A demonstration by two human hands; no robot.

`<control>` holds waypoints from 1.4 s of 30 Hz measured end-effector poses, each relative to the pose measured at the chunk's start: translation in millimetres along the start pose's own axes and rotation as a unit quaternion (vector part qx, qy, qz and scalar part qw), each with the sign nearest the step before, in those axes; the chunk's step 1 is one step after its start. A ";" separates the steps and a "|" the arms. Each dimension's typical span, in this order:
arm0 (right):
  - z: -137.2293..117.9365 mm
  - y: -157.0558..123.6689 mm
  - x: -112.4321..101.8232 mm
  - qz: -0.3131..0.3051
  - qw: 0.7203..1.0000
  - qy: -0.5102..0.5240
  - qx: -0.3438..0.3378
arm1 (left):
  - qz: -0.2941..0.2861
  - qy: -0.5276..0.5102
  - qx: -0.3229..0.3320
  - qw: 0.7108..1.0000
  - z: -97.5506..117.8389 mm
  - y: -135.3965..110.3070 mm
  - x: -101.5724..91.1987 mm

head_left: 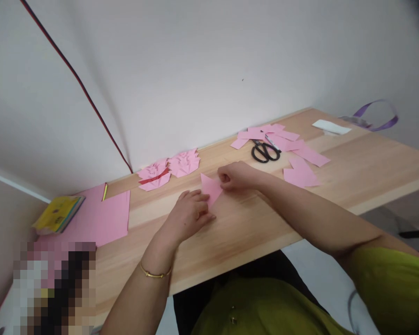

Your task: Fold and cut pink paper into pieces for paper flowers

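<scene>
A small piece of pink paper (211, 188), with a pointed corner toward the wall, lies on the wooden table between my two hands. My left hand (189, 213) rests at its left edge, fingers loosely stretched over the paper and thumb apart. At the right edge, my right hand (239, 176) is curled closed, its fingertips pressed together at the paper's side. The fingertips partly cover the paper's edges. Beyond my left hand, folded pink paper pieces (184, 163) stand in two groups by the wall, a red strip (154, 177) across one.
Black-handled scissors (265, 152) lie among loose pink paper strips (309, 152) at back right, with a white strip (331, 126) farther right. Large pink sheets (115, 216) and a yellow packet (57, 214) occupy the left end. A dark red cord (80, 81) runs down the wall.
</scene>
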State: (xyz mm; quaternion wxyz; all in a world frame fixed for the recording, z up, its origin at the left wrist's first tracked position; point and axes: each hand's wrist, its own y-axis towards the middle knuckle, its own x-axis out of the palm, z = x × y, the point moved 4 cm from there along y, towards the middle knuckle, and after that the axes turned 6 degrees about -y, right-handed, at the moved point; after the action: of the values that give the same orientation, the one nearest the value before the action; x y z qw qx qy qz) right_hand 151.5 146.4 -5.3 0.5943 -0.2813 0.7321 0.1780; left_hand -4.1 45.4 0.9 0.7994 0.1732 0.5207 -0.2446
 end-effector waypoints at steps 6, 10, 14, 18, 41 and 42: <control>-12.8 -4.2 1.5 0.005 0.998 0.034 -0.055 | 0.004 0.000 0.006 1.000 1.1 1.8 -0.2; -14.9 -5.1 7.7 -0.016 0.998 0.024 -0.061 | 0.011 0.002 0.000 1.000 1.3 2.2 -0.4; -8.9 -2.7 7.6 -0.032 0.998 0.026 -0.054 | 0.028 0.011 0.009 1.000 2.2 4.0 4.5; -8.8 -1.8 7.7 -0.041 0.997 0.023 -0.058 | 0.039 0.040 0.010 0.998 3.7 6.4 10.9; -7.5 0.2 9.1 -0.061 0.996 0.022 -0.060 | -0.069 0.007 -0.015 0.998 4.1 -14.0 -8.1; -7.1 0.4 9.5 -0.062 0.996 0.023 -0.061 | -0.067 0.003 -0.017 0.998 3.4 -14.5 -8.3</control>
State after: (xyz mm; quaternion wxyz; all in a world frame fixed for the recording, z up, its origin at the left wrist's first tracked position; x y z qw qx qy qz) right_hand 144.5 140.6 -12.9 0.5688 -0.3661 0.7144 0.1788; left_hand -12.6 33.4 9.6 0.7825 0.1250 0.5373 -0.2887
